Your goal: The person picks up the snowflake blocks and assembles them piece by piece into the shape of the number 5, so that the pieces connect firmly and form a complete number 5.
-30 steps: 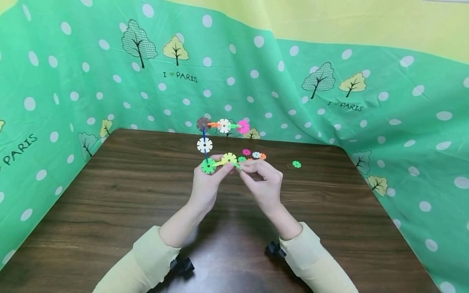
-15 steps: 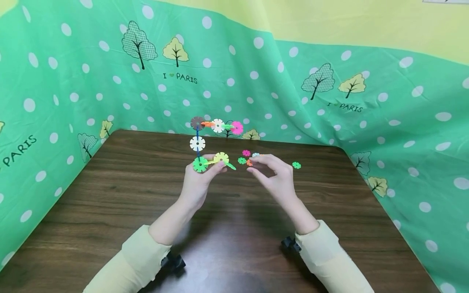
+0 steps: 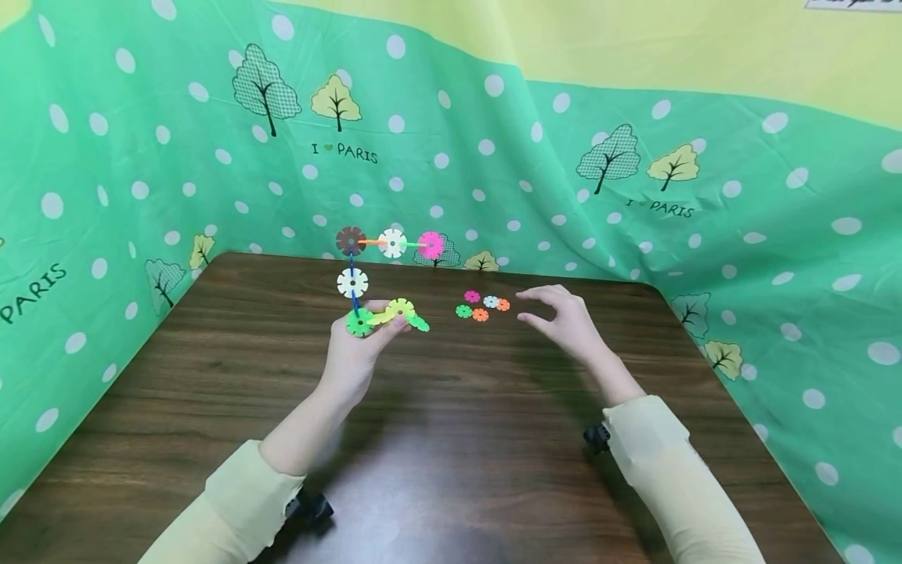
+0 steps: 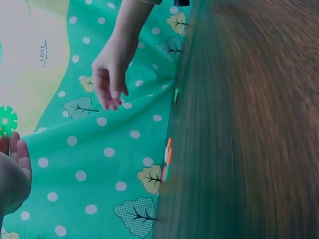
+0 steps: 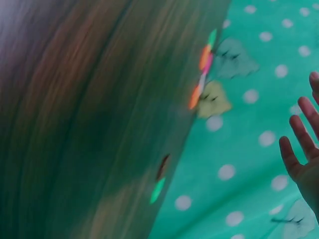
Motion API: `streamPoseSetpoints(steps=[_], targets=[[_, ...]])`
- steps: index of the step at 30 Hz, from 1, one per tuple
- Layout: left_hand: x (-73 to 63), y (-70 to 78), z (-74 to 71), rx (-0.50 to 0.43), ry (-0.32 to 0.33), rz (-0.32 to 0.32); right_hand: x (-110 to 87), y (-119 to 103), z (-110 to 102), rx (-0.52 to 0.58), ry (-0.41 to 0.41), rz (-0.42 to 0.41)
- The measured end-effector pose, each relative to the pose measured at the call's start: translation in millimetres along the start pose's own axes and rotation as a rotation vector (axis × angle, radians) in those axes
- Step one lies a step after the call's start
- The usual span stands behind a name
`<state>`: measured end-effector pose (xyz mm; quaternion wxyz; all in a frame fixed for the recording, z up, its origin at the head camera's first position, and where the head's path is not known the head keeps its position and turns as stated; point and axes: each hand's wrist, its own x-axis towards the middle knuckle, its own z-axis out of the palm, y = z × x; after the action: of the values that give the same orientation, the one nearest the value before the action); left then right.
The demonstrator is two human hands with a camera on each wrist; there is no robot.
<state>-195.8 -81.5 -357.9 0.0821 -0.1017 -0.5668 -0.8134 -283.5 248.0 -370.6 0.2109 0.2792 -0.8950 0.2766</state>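
Observation:
My left hand (image 3: pixel 352 356) grips a chain of notched plastic snowflake discs by its lower end, near the yellow disc (image 3: pixel 400 309) and a green disc (image 3: pixel 360 322). From there the chain rises through a white disc (image 3: pixel 352 283) to a brown disc (image 3: pixel 351 241), then runs right past a second white disc to a pink disc (image 3: pixel 431 245). Blue, orange and green discs seen edge-on link them. A light green disc (image 3: pixel 419 323) sticks out beside the left thumb. Out to the right, my right hand (image 3: pixel 569 319) holds nothing, its thumb and fingers spread apart.
Several loose discs lie on the dark wooden table (image 3: pixel 451 439) toward the back, among them a pink disc (image 3: pixel 472 296) and an orange disc (image 3: pixel 480 315). A brown disc (image 5: pixel 163 167) and a green disc (image 5: pixel 157 190) lie farther right. A green dotted curtain (image 3: pixel 451 180) surrounds the table.
My right hand has let go of the light green disc at the chain's end and moved right, past the loose discs. My left hand has shifted left with the chain.

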Motion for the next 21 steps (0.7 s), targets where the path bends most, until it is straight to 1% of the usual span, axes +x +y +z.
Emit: streamPoseSetpoints(steps=[6,11,13,16,21], targets=[[-0.2,0.7,-6.8,0.022,0.022,-0.009,-2.5,42.2,-2.1,-0.054,-0.127,0.103],[0.3,0.2,-11.5,0.045,0.026,-0.001,-9.4,76.3,-4.2,-0.093,-0.269,0.235],[0.6,-0.5,-13.0,0.053,0.022,-0.003,-11.7,87.4,-3.9,-0.106,-0.317,0.270],[1.5,-1.6,-15.0,0.064,0.015,-0.005,-14.2,98.7,-3.3,-0.117,-0.360,0.295],[3.7,-3.2,-17.2,0.070,0.017,-0.012,-14.4,108.6,-1.7,-0.140,-0.413,0.339]])
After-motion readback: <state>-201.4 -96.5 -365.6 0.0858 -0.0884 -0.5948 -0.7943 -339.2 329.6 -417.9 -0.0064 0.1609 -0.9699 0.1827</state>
